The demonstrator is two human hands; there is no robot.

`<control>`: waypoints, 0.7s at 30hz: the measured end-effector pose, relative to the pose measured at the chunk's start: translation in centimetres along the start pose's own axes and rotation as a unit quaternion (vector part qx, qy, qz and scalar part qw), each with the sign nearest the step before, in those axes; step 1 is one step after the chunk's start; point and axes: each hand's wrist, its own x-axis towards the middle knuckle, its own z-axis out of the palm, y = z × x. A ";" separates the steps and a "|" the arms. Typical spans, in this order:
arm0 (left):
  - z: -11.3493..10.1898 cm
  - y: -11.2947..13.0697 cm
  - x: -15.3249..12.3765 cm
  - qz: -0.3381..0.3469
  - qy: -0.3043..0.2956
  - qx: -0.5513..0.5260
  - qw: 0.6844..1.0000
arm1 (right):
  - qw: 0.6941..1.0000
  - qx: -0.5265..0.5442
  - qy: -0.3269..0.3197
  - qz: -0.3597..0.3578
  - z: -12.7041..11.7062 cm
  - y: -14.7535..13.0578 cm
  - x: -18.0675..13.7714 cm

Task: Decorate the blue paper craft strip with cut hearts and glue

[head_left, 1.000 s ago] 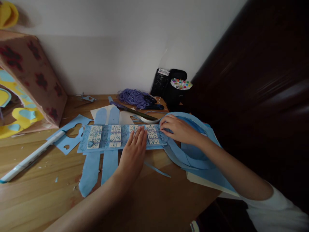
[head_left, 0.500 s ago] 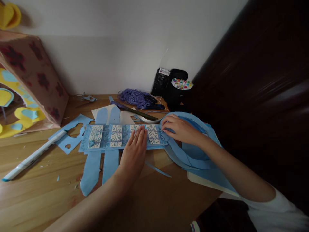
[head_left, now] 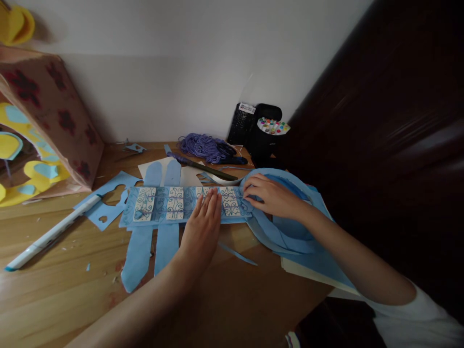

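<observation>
My left hand [head_left: 201, 227] lies flat on the long blue strip [head_left: 163, 205]. The strip, set with white scroll-patterned squares, lies crosswise toward the surface's [head_left: 72, 290] far edge.

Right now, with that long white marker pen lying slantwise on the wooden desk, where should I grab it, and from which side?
Pinch the long white marker pen mid-barrel, coming down from above with fingers across its length. It lies flat on the wooden desk, and its far end rests on a blue foam offcut, so the middle is probably the best-balanced, least crowded spot.
</observation>
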 end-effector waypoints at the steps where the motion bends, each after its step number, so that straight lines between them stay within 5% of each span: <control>1: 0.0 0.0 0.0 -0.001 0.003 -0.003 1.000 | 1.000 0.000 0.001 0.002 0.0 0.0 0.0; 6: -0.5 0.1 0.1 0.001 -0.010 -0.005 1.000 | 1.000 0.009 0.020 0.003 0.0 0.0 0.0; 12: -3.3 -0.9 -1.3 0.013 0.015 -0.007 1.000 | 0.985 0.012 0.143 0.094 -1.5 -1.5 -2.1; 16: -4.5 -4.5 -5.0 -0.025 0.046 0.017 0.998 | 0.970 0.050 0.186 0.148 -1.1 -5.0 -4.9; 21: -4.7 -11.3 -8.0 -0.170 0.010 -0.017 0.985 | 0.957 0.139 0.213 0.141 2.6 -10.4 -6.2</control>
